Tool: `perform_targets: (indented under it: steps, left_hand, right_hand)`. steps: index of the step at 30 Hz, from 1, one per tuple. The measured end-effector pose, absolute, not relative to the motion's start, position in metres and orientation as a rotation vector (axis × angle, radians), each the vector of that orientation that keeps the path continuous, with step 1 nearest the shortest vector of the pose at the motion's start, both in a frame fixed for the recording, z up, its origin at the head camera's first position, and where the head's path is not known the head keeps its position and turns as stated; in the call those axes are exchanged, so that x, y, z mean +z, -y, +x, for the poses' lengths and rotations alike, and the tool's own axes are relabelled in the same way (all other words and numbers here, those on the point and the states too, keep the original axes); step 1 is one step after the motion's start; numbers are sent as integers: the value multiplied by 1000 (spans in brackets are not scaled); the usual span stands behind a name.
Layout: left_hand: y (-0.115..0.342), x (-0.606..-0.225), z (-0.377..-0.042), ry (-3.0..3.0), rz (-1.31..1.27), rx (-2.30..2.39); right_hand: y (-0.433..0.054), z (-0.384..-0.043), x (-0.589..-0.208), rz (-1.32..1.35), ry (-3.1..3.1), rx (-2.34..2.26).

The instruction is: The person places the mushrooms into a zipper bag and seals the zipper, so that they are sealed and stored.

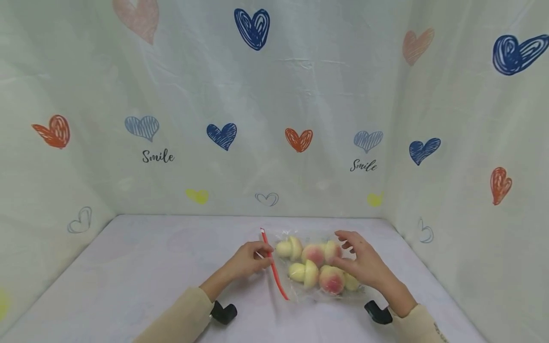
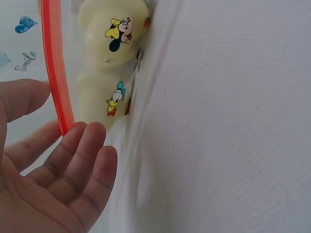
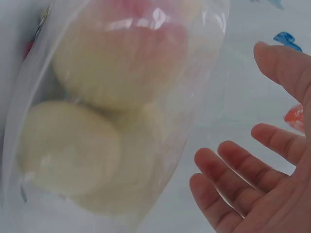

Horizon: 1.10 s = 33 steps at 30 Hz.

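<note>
A clear plastic zip bag (image 1: 297,290) with a red zip strip (image 1: 278,276) lies on the table. Inside are several pale yellow, mushroom-shaped pieces (image 1: 310,274) and pink-flushed round pieces (image 1: 332,280). Cartoon stickers on the yellow pieces (image 2: 114,41) show in the left wrist view. My left hand (image 1: 250,258) is at the strip, its thumb and loosely bent fingers touching the strip's edge with a gap between them. Over the bag's right end is my right hand (image 1: 362,259); in the right wrist view its fingers (image 3: 233,179) are spread beside the bag, gripping nothing.
A white cloth covers the table (image 1: 171,267). White curtains (image 1: 257,85) printed with hearts and the word Smile stand behind and at both sides. A black wrist mount (image 1: 224,313) sits under the left sleeve, another black mount (image 1: 378,313) beside the right wrist.
</note>
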<state>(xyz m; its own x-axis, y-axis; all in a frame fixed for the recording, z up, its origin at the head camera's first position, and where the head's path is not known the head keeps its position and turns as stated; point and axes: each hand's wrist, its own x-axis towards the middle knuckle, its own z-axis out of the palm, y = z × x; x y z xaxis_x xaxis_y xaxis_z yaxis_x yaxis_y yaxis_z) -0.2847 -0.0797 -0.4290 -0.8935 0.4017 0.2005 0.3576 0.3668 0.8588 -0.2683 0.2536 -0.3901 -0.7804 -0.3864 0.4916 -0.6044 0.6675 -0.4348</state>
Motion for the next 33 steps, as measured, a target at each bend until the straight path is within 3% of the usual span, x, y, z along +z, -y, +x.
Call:
perform_targets:
  steps: [17, 33]
  left_hand:
    - [73, -426, -273, -2497, 610, 1669]
    - [72, -430, -267, -2467, 579, 1667]
  right_hand:
    - [-289, -284, -400, 559, 2804, 851]
    - [-301, -288, -402, 584, 3009, 990]
